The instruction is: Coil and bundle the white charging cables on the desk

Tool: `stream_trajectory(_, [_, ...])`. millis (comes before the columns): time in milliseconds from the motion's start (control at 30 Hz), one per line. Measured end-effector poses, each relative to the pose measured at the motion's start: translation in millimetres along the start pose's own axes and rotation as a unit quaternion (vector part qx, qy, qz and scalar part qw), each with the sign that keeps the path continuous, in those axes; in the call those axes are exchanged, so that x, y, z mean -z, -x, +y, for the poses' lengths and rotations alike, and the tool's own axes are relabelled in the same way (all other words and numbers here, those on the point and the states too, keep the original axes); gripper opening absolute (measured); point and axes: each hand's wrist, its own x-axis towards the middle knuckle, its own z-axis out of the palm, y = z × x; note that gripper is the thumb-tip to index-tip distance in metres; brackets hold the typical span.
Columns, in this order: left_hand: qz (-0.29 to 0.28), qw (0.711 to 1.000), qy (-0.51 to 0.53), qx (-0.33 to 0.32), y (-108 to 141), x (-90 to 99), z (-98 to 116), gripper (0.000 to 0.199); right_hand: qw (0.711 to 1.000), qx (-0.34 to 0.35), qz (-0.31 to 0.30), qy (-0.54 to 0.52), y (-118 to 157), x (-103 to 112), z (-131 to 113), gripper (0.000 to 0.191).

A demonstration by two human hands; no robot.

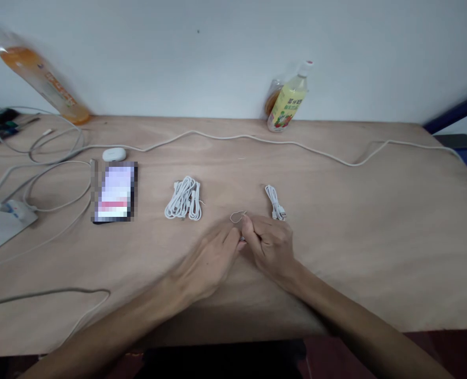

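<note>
My left hand [213, 255] and my right hand [270, 245] meet over the wooden table, fingers closed. A thin pale looped tie [237, 216] sticks out beyond the fingertips, its end at my right thumb. Something small and whitish shows between the hands, mostly hidden; I cannot make out what it is. Just beyond my right hand lies a coiled white cable [273, 201] with a USB plug. Left of the hands rests a pile of coiled white cables [184, 199].
A phone [117, 192] and a white earbud case [114, 154] lie left. A long white cable [225, 138] crosses the table [355, 221]. An orange bottle [46, 84] and a yellow drink bottle [289, 100] stand by the wall. A power strip [4, 223] sits far left.
</note>
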Motion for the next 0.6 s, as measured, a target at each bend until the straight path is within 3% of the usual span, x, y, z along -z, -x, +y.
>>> stream_trajectory(167, [-0.003, 0.997, 0.071, -0.022, -4, 6.0, 5, 0.036, 1.0, 0.0, -0.01, -0.013, 0, 0, 1, 0.05])
stream_trajectory(333, [0.032, 0.995, 0.097, -0.004, -4, 10.1, 8, 0.037, 1.0, 0.022, -0.002, 0.001, 0, 0, 5, 0.048])
stream_trajectory(600, [-0.037, 0.953, 0.291, 0.07, -7, 20.0, 15, 0.033, 0.998, 0.065, -0.004, -0.013, -1, 1, 12, 0.048])
